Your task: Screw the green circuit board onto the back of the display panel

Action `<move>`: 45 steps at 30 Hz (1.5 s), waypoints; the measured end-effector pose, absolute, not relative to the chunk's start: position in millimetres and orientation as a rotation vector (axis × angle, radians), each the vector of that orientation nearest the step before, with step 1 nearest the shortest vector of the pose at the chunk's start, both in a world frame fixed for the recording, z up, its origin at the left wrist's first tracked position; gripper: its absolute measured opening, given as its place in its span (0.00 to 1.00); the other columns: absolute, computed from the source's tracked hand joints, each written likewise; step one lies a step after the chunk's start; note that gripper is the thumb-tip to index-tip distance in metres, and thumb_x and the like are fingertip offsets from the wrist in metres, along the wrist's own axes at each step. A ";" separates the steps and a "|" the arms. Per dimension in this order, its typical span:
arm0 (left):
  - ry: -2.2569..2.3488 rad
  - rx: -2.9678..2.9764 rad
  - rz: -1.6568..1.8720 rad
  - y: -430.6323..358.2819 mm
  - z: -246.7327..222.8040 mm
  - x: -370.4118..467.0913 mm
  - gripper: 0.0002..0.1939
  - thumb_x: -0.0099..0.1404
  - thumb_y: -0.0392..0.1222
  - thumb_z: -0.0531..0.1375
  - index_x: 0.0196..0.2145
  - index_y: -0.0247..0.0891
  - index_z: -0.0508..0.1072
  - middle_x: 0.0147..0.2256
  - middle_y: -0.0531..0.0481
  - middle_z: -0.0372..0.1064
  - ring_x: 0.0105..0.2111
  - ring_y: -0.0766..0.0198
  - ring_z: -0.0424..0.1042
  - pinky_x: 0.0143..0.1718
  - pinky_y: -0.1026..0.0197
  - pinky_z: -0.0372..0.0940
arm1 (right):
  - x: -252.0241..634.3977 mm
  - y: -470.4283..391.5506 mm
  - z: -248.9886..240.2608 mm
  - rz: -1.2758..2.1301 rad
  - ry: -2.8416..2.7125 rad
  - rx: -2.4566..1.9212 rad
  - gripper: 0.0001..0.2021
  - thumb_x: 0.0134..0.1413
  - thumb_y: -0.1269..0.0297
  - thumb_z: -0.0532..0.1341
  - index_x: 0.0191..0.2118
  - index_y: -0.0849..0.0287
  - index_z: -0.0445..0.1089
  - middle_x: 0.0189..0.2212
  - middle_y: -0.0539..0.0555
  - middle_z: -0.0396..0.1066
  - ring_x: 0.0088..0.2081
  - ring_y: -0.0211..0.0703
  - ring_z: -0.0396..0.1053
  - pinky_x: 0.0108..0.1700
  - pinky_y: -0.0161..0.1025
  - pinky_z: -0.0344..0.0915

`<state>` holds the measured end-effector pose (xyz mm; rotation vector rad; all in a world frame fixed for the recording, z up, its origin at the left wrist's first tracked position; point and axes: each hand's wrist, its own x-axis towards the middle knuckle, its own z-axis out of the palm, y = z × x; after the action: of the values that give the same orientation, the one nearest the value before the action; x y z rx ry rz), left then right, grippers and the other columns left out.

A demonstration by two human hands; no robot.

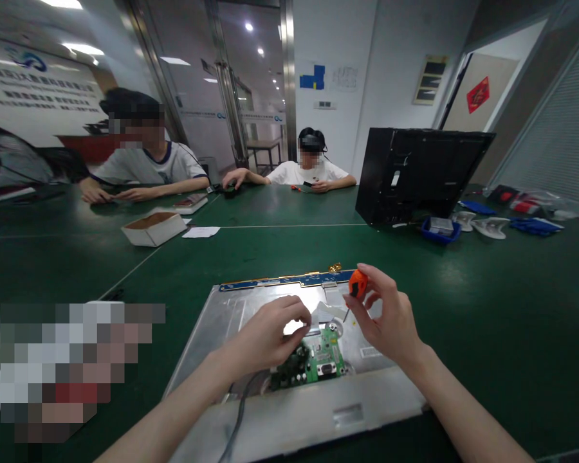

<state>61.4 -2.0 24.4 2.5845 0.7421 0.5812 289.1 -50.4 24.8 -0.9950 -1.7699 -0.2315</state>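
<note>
My right hand (390,318) pinches an orange-and-black screwdriver (358,283) by its stubby handle, the thin shaft slanting down to the left over the panel. My left hand (277,331) hovers over the green circuit board (325,354), thumb and fingertips brought together near its upper edge. Whatever they hold, if anything, is too small to name. The board sits in the back of a silver metal display panel (390,386) lying on the table before me. A narrow blue circuit strip (275,283) runs along the panel's far edge. A grey cable (238,415) crosses its near side.
On the green table (280,247), a black monitor housing (429,170) stands at the back right beside a blue tray (441,231). An open white box (154,229) and a paper sheet (201,232) lie left. Several people sit across and to the left.
</note>
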 end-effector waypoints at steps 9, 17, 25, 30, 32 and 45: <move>0.595 2.662 0.414 -38.9 28.0 98.0 0.05 0.61 0.32 0.57 0.35 0.38 0.68 0.35 0.47 0.70 0.34 0.59 0.67 0.33 0.59 0.60 | 287.5 -96.5 24.9 -0.081 -1.580 -1.056 0.26 0.61 0.67 0.60 0.62 0.51 0.54 0.37 0.52 0.71 0.30 0.39 0.73 0.27 0.35 0.74; 0.692 2.699 0.399 -43.8 17.6 113.2 0.04 0.60 0.32 0.56 0.33 0.38 0.66 0.34 0.47 0.70 0.34 0.58 0.67 0.35 0.55 0.60 | 295.7 -106.7 27.2 -0.193 -1.493 -1.138 0.27 0.59 0.66 0.62 0.62 0.51 0.55 0.39 0.54 0.72 0.27 0.39 0.73 0.26 0.38 0.74; 0.785 2.797 0.373 -53.3 6.8 117.5 0.03 0.58 0.33 0.56 0.32 0.39 0.65 0.37 0.44 0.71 0.37 0.55 0.68 0.42 0.50 0.61 | 299.3 -103.0 46.3 -0.105 -1.671 -1.215 0.24 0.60 0.66 0.60 0.60 0.51 0.56 0.32 0.49 0.73 0.22 0.37 0.69 0.21 0.33 0.69; 0.839 2.826 0.370 -55.8 -0.6 118.3 0.06 0.60 0.33 0.56 0.36 0.39 0.69 0.40 0.43 0.70 0.40 0.51 0.68 0.46 0.45 0.61 | 296.3 -100.9 50.1 0.002 -1.770 -1.267 0.25 0.60 0.67 0.59 0.62 0.52 0.55 0.36 0.52 0.75 0.26 0.38 0.71 0.26 0.35 0.71; 0.847 2.839 0.372 -56.9 -3.1 118.4 0.07 0.60 0.33 0.56 0.37 0.38 0.69 0.40 0.43 0.70 0.41 0.50 0.68 0.48 0.44 0.60 | 295.5 -99.5 49.7 0.012 -1.778 -1.270 0.25 0.60 0.67 0.59 0.62 0.52 0.55 0.37 0.52 0.75 0.26 0.38 0.71 0.27 0.36 0.71; 0.849 2.891 0.377 -57.9 -10.3 119.0 0.04 0.62 0.34 0.55 0.35 0.38 0.69 0.39 0.43 0.71 0.40 0.52 0.68 0.51 0.44 0.57 | 296.7 -92.2 40.2 0.098 -1.743 -1.300 0.25 0.60 0.67 0.59 0.62 0.51 0.55 0.36 0.51 0.75 0.26 0.38 0.71 0.25 0.35 0.69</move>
<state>119.0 -57.9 -10.3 2.8912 0.8492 0.3767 296.7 -92.2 40.2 -1.3003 -1.7426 0.0977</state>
